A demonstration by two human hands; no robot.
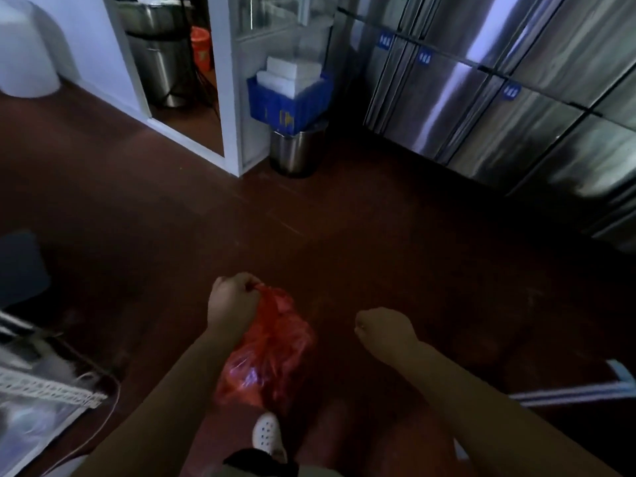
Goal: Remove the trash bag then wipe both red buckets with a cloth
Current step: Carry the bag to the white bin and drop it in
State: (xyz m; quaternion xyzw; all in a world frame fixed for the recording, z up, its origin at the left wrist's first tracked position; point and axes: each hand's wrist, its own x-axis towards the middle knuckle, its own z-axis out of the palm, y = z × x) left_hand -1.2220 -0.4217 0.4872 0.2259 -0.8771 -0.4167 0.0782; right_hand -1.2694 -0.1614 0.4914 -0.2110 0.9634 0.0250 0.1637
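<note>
Red trash bag carried in the left hand, above the dark red floor.

The red trash bag point(272, 352) hangs by its gathered top from the left hand point(231, 300), whose fingers clamp round it; below it shows 1 white shoe point(267, 433). The right hand point(382, 327) is apart, curled into a fist, holding nothing. Farther off, a blue crate point(289, 103) sits on a steel bin point(296, 153) beside steel cabinets point(499, 108).

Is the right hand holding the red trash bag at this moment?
No. The left hand grips the gathered top of the red trash bag, while the right hand is curled beside it, holding nothing.
</note>
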